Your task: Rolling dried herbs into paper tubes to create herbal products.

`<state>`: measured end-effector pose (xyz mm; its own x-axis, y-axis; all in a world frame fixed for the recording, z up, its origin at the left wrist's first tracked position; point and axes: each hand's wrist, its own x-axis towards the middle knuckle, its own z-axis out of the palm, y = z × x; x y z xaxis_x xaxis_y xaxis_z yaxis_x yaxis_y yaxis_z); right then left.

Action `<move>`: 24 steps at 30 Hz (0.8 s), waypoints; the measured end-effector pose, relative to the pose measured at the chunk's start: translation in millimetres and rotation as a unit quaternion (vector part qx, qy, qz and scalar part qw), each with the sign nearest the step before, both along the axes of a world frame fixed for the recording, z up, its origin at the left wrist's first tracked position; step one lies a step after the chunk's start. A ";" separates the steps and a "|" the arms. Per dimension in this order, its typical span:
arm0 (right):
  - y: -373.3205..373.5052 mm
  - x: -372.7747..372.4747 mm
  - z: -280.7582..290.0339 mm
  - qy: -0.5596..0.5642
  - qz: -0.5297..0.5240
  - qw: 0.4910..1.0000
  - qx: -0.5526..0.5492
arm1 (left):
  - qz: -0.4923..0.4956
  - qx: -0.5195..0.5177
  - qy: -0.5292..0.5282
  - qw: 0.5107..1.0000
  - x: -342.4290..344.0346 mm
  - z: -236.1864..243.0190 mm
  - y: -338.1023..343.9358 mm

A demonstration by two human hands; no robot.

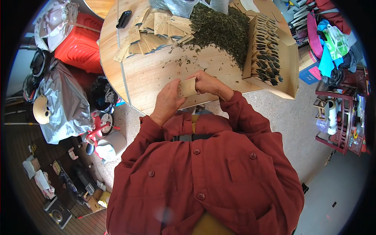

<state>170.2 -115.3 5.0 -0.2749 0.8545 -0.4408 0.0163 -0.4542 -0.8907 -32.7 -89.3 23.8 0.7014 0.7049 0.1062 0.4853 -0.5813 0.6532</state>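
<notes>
Both my hands meet at the near edge of a round wooden table, holding a small kraft paper packet. My left hand grips its left side, and my right hand pinches its right end. Beyond them, scattered dark dried leaves lead to a large leaf pile. A spread of similar packets lies at the back left. To the right, a cardboard box holds several upright rows of packets with dark contents showing at their openings.
A black elongated object and plastic bags lie on the table. Stacked red stools and a grey covered bundle stand left. Bags and clothing and a dark red wooden rack are at right.
</notes>
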 end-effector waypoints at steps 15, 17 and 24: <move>18.1 37.5 2.3 -0.344 -0.157 0.876 0.299 | 0.047 -0.158 -0.134 0.977 -1.8 5.6 0.0; 16.2 28.1 15.1 -0.285 -0.144 0.913 0.252 | 0.047 -0.178 -0.141 0.973 -2.6 0.3 7.8; 9.8 7.1 57.2 -0.026 -0.093 0.986 0.135 | 0.027 -0.169 -0.145 0.975 -14.0 -6.3 30.6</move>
<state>177.3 -105.5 62.2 -0.0851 0.9763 -0.1990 0.0036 -0.1995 -0.9799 -46.6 -58.7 17.5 0.6377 0.7687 0.0499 0.2754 -0.2881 0.9171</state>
